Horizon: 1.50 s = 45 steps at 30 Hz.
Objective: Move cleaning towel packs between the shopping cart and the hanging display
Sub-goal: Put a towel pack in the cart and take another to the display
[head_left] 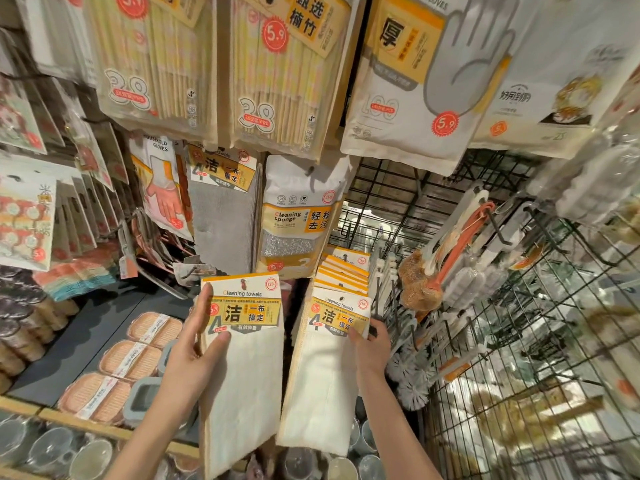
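Observation:
My left hand [194,355] grips a white cleaning towel pack [249,375] by its left edge, thumb on the yellow label, holding it upright in front of the display. Right of it hangs a row of several identical cleaning towel packs [325,375] on a display hook. My right hand [372,348] holds the right edge of the front hanging pack near its label. The shopping cart is not in view.
Above hang chopstick packs [277,74], glove packs [415,81], a grey cloth pack [225,216] and a cleaning sponge pack [298,220]. A black wire grid [519,358] with brushes stands at the right. A shelf with woven soap boxes [138,355] lies below left.

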Each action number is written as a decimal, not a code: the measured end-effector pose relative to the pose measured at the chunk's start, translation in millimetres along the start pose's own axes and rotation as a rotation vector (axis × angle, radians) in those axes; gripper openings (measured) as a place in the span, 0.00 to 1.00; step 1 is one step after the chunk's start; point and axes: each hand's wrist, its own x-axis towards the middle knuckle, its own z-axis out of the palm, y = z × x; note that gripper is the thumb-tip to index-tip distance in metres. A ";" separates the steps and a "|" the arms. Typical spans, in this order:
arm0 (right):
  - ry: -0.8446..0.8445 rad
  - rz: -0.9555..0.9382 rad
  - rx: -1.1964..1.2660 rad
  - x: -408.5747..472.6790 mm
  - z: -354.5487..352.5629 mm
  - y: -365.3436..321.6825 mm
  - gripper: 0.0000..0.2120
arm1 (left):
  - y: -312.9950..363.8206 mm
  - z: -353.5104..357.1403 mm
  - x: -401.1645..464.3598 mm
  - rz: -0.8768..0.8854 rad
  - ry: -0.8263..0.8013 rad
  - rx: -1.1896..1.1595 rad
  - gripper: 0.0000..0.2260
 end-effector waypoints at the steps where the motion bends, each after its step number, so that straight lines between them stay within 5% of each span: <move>1: 0.009 -0.008 -0.017 2.2 2.2 0.8 0.12 | 0.4 -0.1 0.5 -0.003 0.005 -0.004 0.32; 9: 0.028 -0.029 -0.118 7.1 10.3 13.9 0.12 | -4.4 2.6 8.2 -0.027 0.006 -0.042 0.32; 22: 0.041 -0.031 0.045 10.4 5.1 26.2 0.12 | -6.3 5.0 11.0 -0.041 0.004 -0.016 0.32; 34: 0.182 -0.013 -0.143 35.2 30.1 16.3 0.09 | -2.8 7.5 13.4 -0.033 -0.003 -0.062 0.33; 45: 0.141 0.006 -0.248 58.5 34.1 2.4 0.11 | 0.6 13.6 15.1 -0.001 -0.012 -0.045 0.32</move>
